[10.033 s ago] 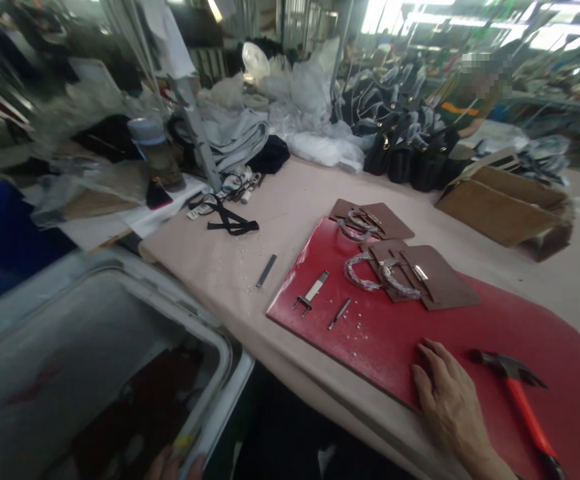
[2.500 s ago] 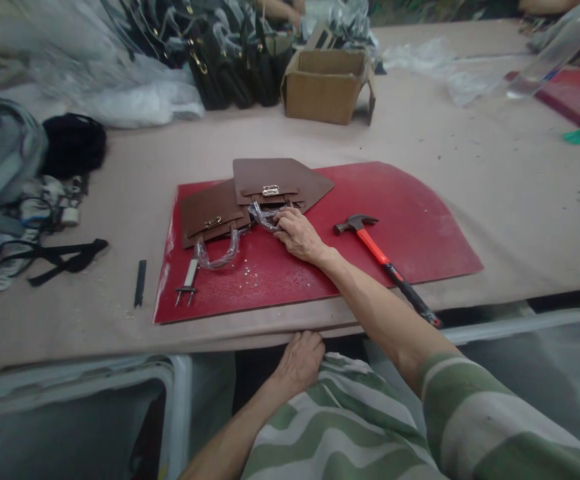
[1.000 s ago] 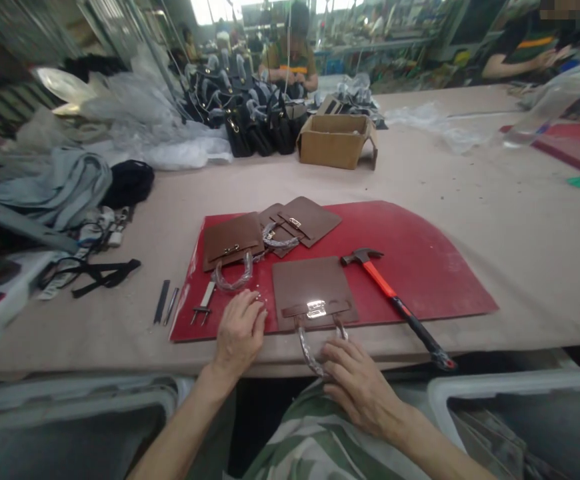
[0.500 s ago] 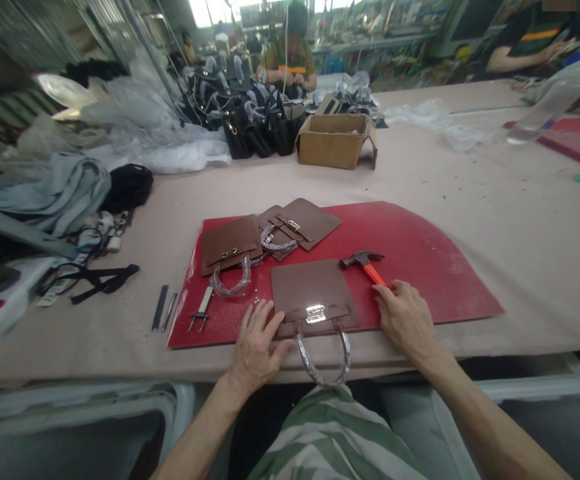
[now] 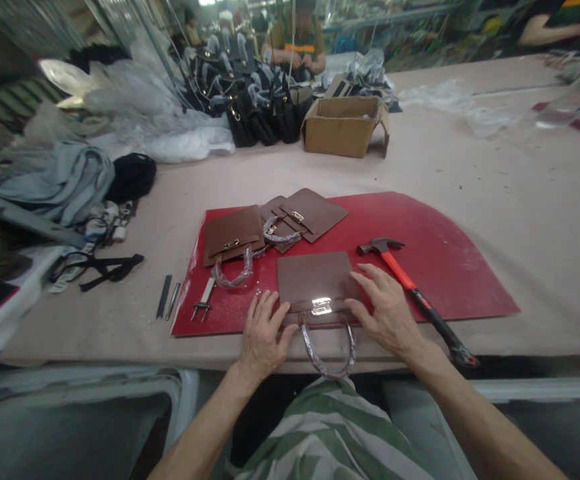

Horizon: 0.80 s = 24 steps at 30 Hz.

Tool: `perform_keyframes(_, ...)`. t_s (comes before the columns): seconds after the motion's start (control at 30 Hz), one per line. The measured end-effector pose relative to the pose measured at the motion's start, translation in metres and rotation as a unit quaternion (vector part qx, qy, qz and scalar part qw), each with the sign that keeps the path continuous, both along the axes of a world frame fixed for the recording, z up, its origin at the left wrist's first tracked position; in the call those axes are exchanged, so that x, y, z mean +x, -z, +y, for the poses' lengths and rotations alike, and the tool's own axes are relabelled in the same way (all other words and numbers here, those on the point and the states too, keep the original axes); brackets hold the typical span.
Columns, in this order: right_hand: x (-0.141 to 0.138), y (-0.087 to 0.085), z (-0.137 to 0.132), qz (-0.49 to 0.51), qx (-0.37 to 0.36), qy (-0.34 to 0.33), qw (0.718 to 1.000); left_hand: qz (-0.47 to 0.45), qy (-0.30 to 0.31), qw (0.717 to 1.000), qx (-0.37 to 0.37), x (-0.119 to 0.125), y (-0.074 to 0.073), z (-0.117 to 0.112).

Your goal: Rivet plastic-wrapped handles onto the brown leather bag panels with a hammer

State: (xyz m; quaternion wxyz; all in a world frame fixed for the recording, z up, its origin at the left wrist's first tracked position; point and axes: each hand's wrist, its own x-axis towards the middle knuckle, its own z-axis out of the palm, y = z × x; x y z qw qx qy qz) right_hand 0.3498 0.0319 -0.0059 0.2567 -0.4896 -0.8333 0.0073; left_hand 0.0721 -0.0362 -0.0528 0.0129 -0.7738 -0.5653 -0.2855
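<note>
Currently the brown handbag panel lies on the red board between our left hand and right hand, fingers apart, touching its sides, handle toward us, claw hammer beside the right.

The handbag panel is plain brown. The board is red. The claw hammer has a dark head and an orange-red and black handle. The tabletop is pinkish beige; the carton, tan-brown. The garment bears green and off-white stripes.
</note>
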Motion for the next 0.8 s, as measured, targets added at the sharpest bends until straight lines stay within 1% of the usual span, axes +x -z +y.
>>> perform_keyframes(0.07, -0.023, -0.002, -0.004, -0.009, -0.041, -0.07, 0.997, -0.001, -0.002, 1.0, -0.001, 0.001, 0.0, -0.001)
perform_keyframes(0.13, -0.04, -0.001, -0.007, -0.036, -0.08, -0.114, 0.99, -0.002, -0.006, 1.0, -0.006, 0.001, -0.001, -0.001)
perform_keyframes(0.2, -0.05, 0.002, -0.007, -0.053, -0.104, -0.137, 0.984, -0.006, -0.01, 1.0, -0.012, 0.002, 0.0, -0.001)
perform_keyframes(0.27, -0.053, 0.005, -0.007, -0.064, -0.113, -0.141, 0.981, -0.012, -0.011, 1.0, -0.013, 0.003, 0.0, -0.001)
perform_keyframes(0.4, -0.051, 0.01, -0.005, -0.075, -0.095, -0.13, 0.984, -0.032, -0.018, 0.999, -0.012, 0.006, -0.004, -0.001)
perform_keyframes(0.53, -0.048, 0.023, -0.003, -0.079, -0.019, -0.142, 0.986, -0.098, -0.026, 0.995, -0.022, 0.001, -0.018, -0.002)
perform_keyframes(0.6, -0.047, 0.034, 0.001, -0.077, 0.03, -0.148, 0.986, -0.131, -0.048, 0.99, -0.009, -0.009, -0.027, -0.002)
perform_keyframes(0.67, -0.048, 0.043, 0.005, -0.072, 0.068, -0.157, 0.983, -0.139, -0.095, 0.986, 0.013, -0.029, -0.034, -0.002)
perform_keyframes(0.73, -0.048, 0.05, 0.008, -0.068, 0.09, -0.165, 0.98, -0.135, -0.163, 0.977, 0.024, -0.056, -0.039, -0.002)
perform_keyframes(0.8, -0.048, 0.053, 0.009, -0.068, 0.099, -0.166, 0.979, -0.125, -0.253, 0.959, 0.0, -0.09, -0.043, -0.002)
